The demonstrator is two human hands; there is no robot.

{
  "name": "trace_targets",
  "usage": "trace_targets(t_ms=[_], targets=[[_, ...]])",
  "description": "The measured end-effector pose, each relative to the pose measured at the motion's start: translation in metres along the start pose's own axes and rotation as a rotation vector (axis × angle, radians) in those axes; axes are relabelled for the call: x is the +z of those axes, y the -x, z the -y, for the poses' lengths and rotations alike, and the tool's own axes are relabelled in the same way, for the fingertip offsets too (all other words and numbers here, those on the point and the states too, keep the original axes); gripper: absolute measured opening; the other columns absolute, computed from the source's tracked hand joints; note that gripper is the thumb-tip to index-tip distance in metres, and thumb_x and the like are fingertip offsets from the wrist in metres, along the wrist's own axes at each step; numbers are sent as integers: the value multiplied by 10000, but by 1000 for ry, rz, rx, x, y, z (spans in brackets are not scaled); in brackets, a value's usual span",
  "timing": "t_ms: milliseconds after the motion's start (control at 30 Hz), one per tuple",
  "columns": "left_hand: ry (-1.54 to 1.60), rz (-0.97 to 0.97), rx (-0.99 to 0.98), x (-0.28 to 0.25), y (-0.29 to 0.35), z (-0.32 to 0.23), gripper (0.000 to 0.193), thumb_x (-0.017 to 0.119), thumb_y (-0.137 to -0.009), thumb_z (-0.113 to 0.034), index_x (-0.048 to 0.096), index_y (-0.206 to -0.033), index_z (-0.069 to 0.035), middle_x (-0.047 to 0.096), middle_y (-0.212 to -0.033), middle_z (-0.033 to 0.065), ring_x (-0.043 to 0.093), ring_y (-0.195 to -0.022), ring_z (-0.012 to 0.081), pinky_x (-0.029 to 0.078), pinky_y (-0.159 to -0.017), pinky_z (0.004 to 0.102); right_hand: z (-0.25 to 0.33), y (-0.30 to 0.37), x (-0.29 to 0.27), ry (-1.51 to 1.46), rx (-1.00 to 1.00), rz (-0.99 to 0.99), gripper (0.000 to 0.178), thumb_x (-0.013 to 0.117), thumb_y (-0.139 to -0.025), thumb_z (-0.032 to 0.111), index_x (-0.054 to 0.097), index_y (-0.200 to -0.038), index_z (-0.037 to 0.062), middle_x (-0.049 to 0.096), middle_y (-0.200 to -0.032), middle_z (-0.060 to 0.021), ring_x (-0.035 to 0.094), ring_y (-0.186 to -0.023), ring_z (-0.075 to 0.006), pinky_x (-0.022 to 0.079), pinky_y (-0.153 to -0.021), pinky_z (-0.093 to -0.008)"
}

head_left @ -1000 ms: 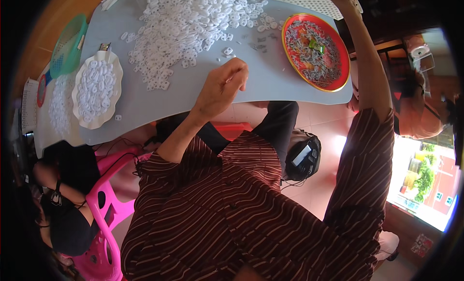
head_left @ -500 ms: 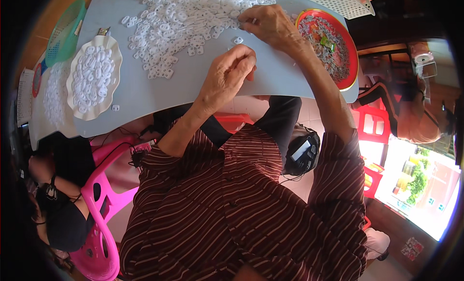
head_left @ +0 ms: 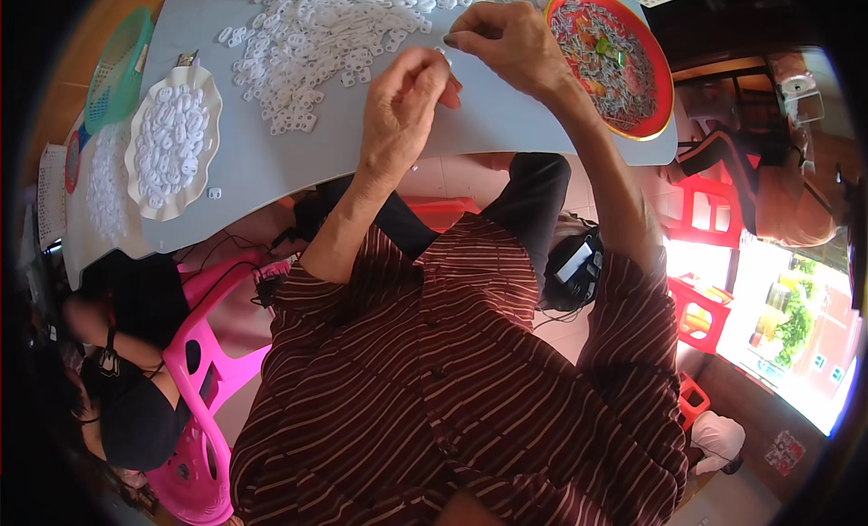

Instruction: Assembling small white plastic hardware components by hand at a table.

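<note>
My left hand (head_left: 398, 114) is closed above the near part of the grey-blue table (head_left: 298, 169), thumb and fingers pressed together; whatever it holds is hidden. By its fingertips a small white piece (head_left: 442, 50) partly shows. Close by on the right, my right hand (head_left: 517, 48) pinches thumb against fingers, its tips almost at the left hand. Anything in that pinch is too small to name. Beyond both hands spreads a large pile of small white plastic pieces (head_left: 316, 47) with holes. A red round tray (head_left: 667, 96) of small grey metal parts lies beside my right wrist.
At the left stands a wavy-edged cream dish (head_left: 213, 119) full of white pieces, near a green basket (head_left: 127, 60). One loose white piece (head_left: 214, 193) lies near the table edge. A pink chair (head_left: 212, 381) and seated person are at left, red stools (head_left: 701, 209) at right.
The view has shifted, so the table sits higher in the picture. My left hand has moved up toward the right hand's fingertips, narrowing the gap. Both hands remain closed.
</note>
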State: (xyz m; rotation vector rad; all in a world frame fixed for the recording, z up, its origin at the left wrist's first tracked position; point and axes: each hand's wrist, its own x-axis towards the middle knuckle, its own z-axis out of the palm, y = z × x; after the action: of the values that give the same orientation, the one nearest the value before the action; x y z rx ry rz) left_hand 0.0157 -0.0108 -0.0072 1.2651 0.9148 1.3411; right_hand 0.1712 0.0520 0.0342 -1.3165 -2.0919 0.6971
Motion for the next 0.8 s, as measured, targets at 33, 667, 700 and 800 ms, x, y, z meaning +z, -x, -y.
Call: trace_targets(t_ms=[33,667,700,800], targets=[[-26,-42,15,0,-1,0,202,495,-921,-216,554,-904,-24,597,-729,29,558,-667,85,433,-652,217,-2,6,2,-141,73,-23,156,666,-772,165,676,-820,17,643,-678,-73,596,-616,-126,480,-590,-273],[75,-34,-35,-5,-5,5,167,501,-920,-183,567,-944,-31,593,-735,25,521,-713,74,415,-671,216,-20,45,22,-936,247,-230,155,560,-901,124,604,-916,-23,578,-735,-15,500,-614,-73,435,-580,-215],[53,-55,-50,-8,-4,5,182,496,-923,-191,565,-934,-23,592,-732,34,534,-720,85,421,-686,223,-22,44,19,-829,231,-263,154,585,-874,135,624,-900,-12,610,-724,-35,532,-589,-82,449,-567,-227],[65,-25,-8,-11,1,5,177,498,-921,-200,559,-908,-35,594,-733,25,512,-703,71,405,-674,216,-19,35,7,-393,148,-295,144,606,-831,129,650,-889,5,649,-736,-95,595,-576,-144,481,-572,-275]])
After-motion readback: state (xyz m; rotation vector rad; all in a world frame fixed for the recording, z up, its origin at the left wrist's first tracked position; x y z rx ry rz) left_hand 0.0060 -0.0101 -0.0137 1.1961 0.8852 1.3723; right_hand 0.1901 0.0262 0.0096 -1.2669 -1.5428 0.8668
